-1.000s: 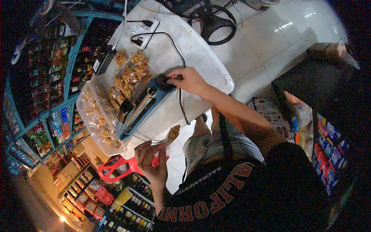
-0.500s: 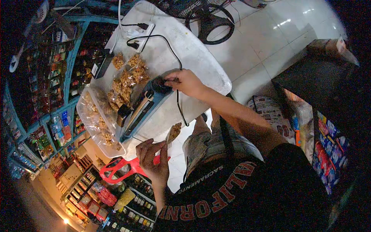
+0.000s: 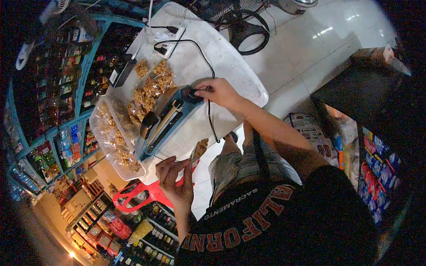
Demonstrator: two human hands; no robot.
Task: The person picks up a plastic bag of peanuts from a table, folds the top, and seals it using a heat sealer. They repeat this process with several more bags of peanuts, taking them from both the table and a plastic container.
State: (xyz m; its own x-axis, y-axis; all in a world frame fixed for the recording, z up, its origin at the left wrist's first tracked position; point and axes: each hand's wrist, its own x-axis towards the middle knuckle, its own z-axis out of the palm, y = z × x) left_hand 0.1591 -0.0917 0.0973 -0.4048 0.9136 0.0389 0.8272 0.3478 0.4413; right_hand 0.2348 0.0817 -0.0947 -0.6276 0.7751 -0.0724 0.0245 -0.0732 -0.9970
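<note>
Left hand [image 3: 174, 179] pinches one filled bag [image 3: 199, 149] off near edge of counter [image 3: 235, 66], right hand [image 3: 214, 91] curled at sealer [image 3: 166, 126], grip unclear; other bags [image 3: 151, 91] heaped beside tub [image 3: 96, 135].

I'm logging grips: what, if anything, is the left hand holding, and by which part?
The left hand holds a small clear packet of brown snacks, pinched between thumb and fingers at the end nearest the hand.

Red chair [image 3: 155, 191]: left of left hand [image 3: 175, 177]
Fan [image 3: 222, 11]: beyond right hand [image 3: 217, 92]
Blue shelves [image 3: 87, 66]: far left of both hands
Printed sack [image 3: 310, 129]: right of right hand
</note>
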